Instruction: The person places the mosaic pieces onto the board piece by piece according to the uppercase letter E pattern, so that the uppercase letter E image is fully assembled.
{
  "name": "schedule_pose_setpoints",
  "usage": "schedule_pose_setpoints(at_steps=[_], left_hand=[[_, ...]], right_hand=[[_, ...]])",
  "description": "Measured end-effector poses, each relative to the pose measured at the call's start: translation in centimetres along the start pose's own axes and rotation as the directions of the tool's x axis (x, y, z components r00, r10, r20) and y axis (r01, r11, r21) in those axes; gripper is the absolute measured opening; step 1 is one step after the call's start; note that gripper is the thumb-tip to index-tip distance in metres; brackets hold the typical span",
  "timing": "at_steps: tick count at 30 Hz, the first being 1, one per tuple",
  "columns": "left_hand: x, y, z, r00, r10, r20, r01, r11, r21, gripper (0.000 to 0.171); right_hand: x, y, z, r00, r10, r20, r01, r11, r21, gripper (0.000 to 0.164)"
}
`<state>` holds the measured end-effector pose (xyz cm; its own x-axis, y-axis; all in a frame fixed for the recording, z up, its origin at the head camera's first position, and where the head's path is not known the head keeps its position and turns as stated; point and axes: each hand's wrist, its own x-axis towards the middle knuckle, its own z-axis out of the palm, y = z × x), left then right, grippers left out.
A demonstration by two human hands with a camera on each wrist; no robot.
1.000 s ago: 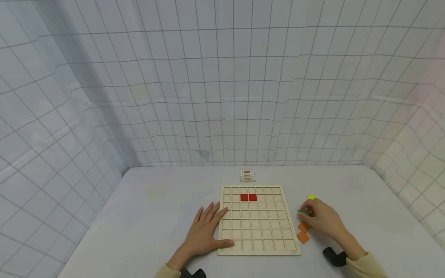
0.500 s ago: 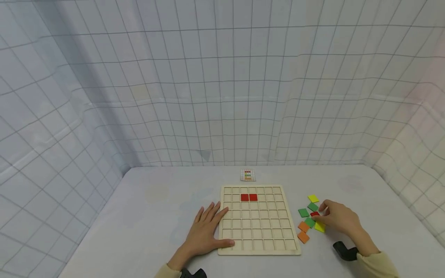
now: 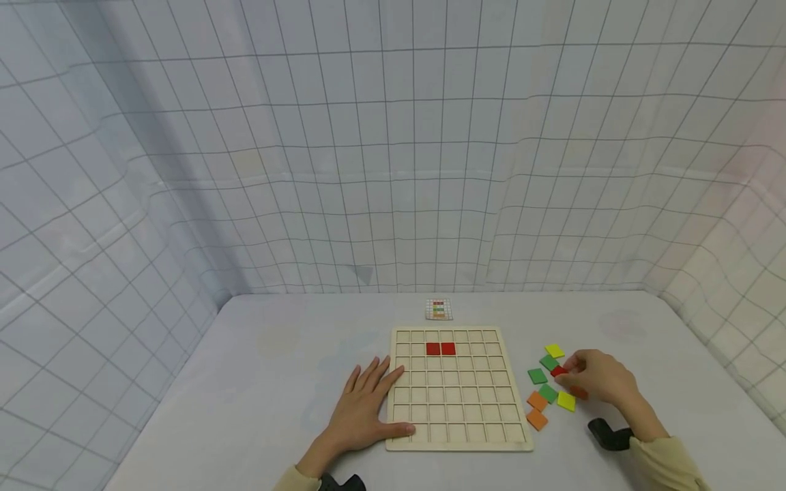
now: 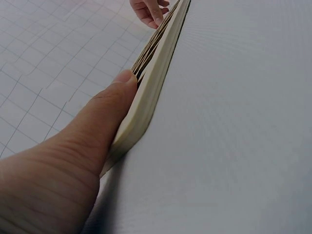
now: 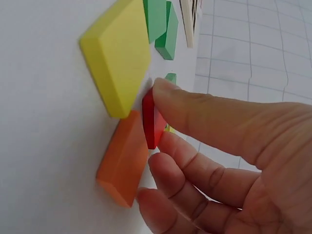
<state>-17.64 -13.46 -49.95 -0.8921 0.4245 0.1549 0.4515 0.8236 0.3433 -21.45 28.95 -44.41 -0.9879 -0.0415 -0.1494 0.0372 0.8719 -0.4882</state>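
A cream grid board [image 3: 463, 410] lies on the table, two red tiles [image 3: 441, 348] side by side in its second row from the far edge. My left hand [image 3: 364, 416] rests with spread fingers along the board's left side; in the left wrist view its thumb [image 4: 109, 105] lies over the frame. To the right of the board, my right hand [image 3: 598, 378] pinches a loose red tile [image 5: 149, 119] between thumb and index finger, low over the table. Close by are an orange tile [image 5: 124, 158] under the fingers and a yellow tile [image 5: 117, 58].
Several loose tiles lie right of the board: green [image 3: 537, 376], orange [image 3: 537, 419] and yellow [image 3: 555, 350]. A small card [image 3: 439, 309] with a coloured grid pattern lies beyond the board. White gridded curtains [image 3: 430, 204] hang behind the table and at both sides.
My right hand has shifted right, uncovering green and yellow tiles, and now pinches the red tile. An orange tile shows beneath that hand. The left hand stays on the board.
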Motion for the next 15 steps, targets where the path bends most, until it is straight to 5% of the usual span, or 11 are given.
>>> schedule_pose_setpoints(at_steps=[15], left_hand=[[0.04,0.04,-0.07,1.0,-0.008,0.013,0.008,1.0,-0.009,0.1]], right_hand=[[-0.15,-0.42,0.72,0.996,-0.068,-0.063,0.072,0.996,0.059,0.024]])
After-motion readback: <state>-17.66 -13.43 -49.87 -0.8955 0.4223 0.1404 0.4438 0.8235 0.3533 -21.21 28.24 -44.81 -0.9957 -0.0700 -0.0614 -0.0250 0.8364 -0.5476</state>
